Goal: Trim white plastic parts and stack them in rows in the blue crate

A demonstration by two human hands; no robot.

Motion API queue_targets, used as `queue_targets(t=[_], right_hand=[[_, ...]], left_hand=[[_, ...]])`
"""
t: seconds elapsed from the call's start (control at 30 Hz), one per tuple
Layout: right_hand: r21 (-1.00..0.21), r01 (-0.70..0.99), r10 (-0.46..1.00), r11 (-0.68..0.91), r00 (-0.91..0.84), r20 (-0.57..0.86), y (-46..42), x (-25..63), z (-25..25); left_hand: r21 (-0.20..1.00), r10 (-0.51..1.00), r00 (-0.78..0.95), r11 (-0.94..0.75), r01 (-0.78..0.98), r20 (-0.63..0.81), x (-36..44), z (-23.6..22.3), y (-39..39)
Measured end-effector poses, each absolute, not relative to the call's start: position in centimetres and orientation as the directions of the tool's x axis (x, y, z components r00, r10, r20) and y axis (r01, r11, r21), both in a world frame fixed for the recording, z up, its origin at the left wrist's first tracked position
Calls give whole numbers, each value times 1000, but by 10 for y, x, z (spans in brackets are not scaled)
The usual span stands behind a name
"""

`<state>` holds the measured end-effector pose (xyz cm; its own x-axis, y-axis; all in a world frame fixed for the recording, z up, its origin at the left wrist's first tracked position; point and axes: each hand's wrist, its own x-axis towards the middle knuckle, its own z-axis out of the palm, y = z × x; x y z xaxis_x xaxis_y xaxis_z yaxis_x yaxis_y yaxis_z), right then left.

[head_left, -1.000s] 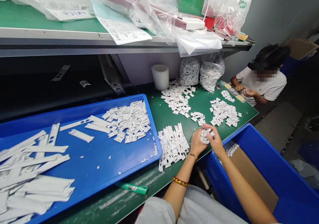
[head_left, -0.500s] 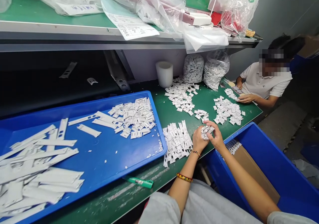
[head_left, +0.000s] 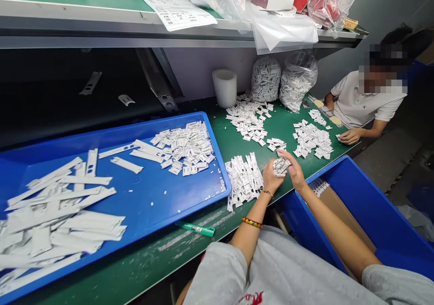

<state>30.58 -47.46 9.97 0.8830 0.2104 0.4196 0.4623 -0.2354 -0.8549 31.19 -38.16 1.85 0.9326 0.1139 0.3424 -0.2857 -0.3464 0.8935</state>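
My left hand [head_left: 272,178] cups a clump of white plastic pieces [head_left: 281,166]; my right hand [head_left: 294,171] closes on it from above (both grip it); a loose pile [head_left: 243,180] lies just left; the blue tray [head_left: 145,201] beyond holds many more; the blue bin [head_left: 305,223] at right shows few.

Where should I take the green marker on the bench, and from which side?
Pinch the green marker around its middle, coming down from above with the fingers on its long sides. It lies flat and slim on the bench, one end close to the blue tray's rim, so the side nearer the person looks freer.
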Motion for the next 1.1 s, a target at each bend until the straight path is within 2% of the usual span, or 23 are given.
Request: queue_targets(t=[0.03, 0.1, 0.17, 0.2, 0.27, 0.33, 0.37, 0.43, 0.5, 0.57, 0.7, 0.93, 1.1], right_hand=[[-879, 436, 167, -193, 897, 408, -477, 307, 102], [-925, 352, -36, -141, 932, 360, -484, 311, 101], [-956, 211, -234, -203, 938, 257, -487, 315, 94], [-955, 124, -246, -271, 950, 193, -486, 317, 88], [-899, 6, -79, -437, 996, 45, -474, 316, 74], [-805, 14, 126, -594, 989, -76, -453, 312, 61], [-748, 36, 168, -663, 980, -102, -441, 310, 57], [-625, 57, 159, -779, 981, -108, -419, 307, 52], [-554, 45, 133, -831, 984, -119, -406, 308, 51], [-570, 25, 145, -821, 976, -165, -401, 312, 51], [-711, -58, 160, -701, 959, -235, -409, 326, 46], [-799, -63, 76, -598, 988, -134, -426, 350, 42], [-835, 7, 112, -550, 992, -65, -420, 360, 46]], left_hand=[[892, 121, 926, -338, -301, 358, 309, 20, -379], [881, 123, 906, -318, -350, 404, 297, 24, -370], [856, 95, 879, -296, -424, 468, 277, 30, -357], [837, 68, 861, -284, -468, 504, 264, 33, -349], [795, 16, 822, -263, -546, 570, 238, 38, -334], [766, -10, 795, -259, -588, 607, 215, 41, -321], [759, -11, 789, -266, -595, 615, 207, 41, -315], [751, -6, 785, -287, -594, 619, 196, 40, -306], [747, -2, 785, -307, -590, 619, 192, 39, -301], [747, 3, 787, -319, -583, 617, 194, 38, -298], [741, -5, 785, -325, -588, 620, 197, 37, -299], [704, -25, 746, -312, -638, 665, 198, 35, -300], [692, -32, 735, -314, -650, 677, 198, 36, -301]])
